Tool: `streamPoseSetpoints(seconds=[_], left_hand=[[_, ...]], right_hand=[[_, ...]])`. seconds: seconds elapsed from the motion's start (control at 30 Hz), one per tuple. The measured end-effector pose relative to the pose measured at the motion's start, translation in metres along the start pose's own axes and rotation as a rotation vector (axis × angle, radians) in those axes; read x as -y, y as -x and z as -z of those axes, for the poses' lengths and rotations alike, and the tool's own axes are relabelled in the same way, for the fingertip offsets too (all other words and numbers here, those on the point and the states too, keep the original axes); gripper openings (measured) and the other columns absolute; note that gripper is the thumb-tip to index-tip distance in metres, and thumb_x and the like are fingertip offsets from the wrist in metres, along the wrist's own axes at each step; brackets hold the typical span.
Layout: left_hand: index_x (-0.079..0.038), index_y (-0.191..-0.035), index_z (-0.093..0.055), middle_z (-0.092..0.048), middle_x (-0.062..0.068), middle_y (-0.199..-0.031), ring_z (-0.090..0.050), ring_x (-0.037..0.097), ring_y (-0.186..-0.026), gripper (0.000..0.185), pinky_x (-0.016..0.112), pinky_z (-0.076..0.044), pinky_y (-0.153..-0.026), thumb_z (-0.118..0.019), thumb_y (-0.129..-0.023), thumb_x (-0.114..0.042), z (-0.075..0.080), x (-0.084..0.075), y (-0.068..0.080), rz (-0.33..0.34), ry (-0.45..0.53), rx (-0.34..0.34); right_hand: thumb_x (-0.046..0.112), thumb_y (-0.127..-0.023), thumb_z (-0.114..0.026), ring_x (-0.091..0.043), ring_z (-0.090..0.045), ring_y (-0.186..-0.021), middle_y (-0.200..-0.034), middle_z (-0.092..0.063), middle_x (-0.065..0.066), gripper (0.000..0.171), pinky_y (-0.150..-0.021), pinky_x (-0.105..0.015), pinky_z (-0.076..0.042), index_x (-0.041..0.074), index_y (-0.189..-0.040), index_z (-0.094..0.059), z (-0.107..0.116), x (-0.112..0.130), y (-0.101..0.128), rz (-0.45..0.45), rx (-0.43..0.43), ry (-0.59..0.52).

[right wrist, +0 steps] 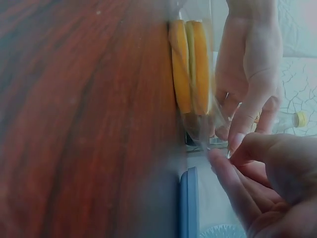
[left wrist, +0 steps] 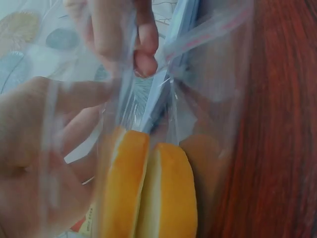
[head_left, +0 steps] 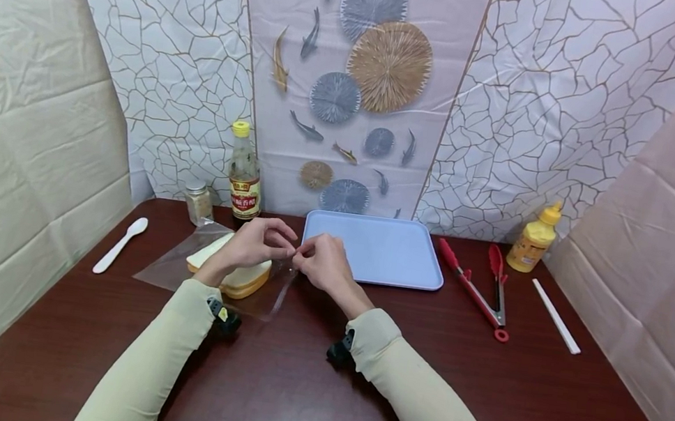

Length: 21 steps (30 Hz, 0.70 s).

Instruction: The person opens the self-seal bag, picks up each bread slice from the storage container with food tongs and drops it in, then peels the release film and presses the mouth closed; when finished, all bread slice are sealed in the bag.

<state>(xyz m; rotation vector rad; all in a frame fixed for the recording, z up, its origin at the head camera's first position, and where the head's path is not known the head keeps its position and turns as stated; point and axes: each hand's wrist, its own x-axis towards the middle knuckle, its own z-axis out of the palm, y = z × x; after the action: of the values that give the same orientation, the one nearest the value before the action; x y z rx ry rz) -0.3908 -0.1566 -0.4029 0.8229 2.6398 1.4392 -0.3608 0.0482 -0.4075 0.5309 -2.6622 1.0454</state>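
Note:
A clear zip bag (head_left: pixel 163 265) lies on the table, left of centre. Inside it are two bread slices (head_left: pixel 247 288) with yellow-orange crusts, seen edge-on in both wrist views. My left hand (head_left: pixel 259 242) reaches over the bread and pinches the bag's right-hand edge between thumb and finger. Close beside it, my right hand (head_left: pixel 326 262) pinches the same edge, the fingertips of both hands nearly meeting. A strip with a pink line (left wrist: pixel 210 34) runs along the bag's mouth in the left wrist view. Part of the bread is hidden under my left hand.
A blue tray (head_left: pixel 377 250) sits behind my right hand. Farther left are a vinegar bottle (head_left: pixel 245 181), a seasoning jar (head_left: pixel 198 204) and a white spoon (head_left: pixel 120 245). To the right lie red-handled tongs (head_left: pixel 478 299), a yellow squeeze bottle (head_left: pixel 533 241) and a white stick (head_left: pixel 555 317).

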Motion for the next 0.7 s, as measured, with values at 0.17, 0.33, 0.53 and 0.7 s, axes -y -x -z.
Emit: streamPoseSetpoints(seconds=[0.17,0.33,0.53,0.7], left_hand=[[-0.003,-0.118,-0.075,-0.083,0.016,-0.104,-0.079,0.024,-0.097,0.021,0.025,-0.054,-0.081,-0.080,-0.099,-0.009,-0.0021,-0.0022,-0.0001,-0.033,-0.051,-0.020],[0.000,-0.118,-0.074,-0.081,0.019,-0.106,-0.078,0.028,-0.097,0.019,0.024,-0.053,-0.079,-0.077,-0.100,-0.008,-0.0012,-0.0048,0.0018,-0.019,-0.048,-0.035],[-0.002,-0.115,-0.077,-0.082,0.017,-0.106,-0.078,0.026,-0.098,0.016,0.026,-0.054,-0.081,-0.076,-0.101,-0.009,-0.0031,-0.0058,0.0028,0.031,-0.062,-0.031],[-0.006,-0.111,-0.081,-0.083,0.013,-0.106,-0.078,0.022,-0.099,0.012,0.026,-0.055,-0.083,-0.076,-0.101,-0.010,-0.0049,-0.0035,0.0028,0.083,-0.062,-0.028]], right_hand=[[0.013,-0.092,-0.077,-0.004,-0.070,-0.068,-0.079,-0.082,0.003,0.010,-0.065,-0.021,-0.056,0.013,-0.090,-0.087,-0.0012,-0.0010,-0.0005,-0.002,-0.037,-0.035],[0.012,-0.095,-0.074,-0.002,-0.069,-0.062,-0.075,-0.081,0.002,0.013,-0.059,-0.019,-0.053,0.012,-0.089,-0.086,-0.0028,0.0020,-0.0001,0.004,-0.038,-0.103],[0.012,-0.093,-0.077,-0.004,-0.072,-0.067,-0.080,-0.082,-0.001,0.010,-0.062,-0.020,-0.055,0.010,-0.090,-0.087,-0.0032,0.0009,0.0004,-0.006,-0.046,-0.131],[0.008,-0.094,-0.076,-0.011,-0.078,-0.068,-0.082,-0.083,-0.006,0.011,-0.063,-0.023,-0.061,0.004,-0.096,-0.086,-0.0019,-0.0010,0.0022,-0.025,0.008,-0.223]])
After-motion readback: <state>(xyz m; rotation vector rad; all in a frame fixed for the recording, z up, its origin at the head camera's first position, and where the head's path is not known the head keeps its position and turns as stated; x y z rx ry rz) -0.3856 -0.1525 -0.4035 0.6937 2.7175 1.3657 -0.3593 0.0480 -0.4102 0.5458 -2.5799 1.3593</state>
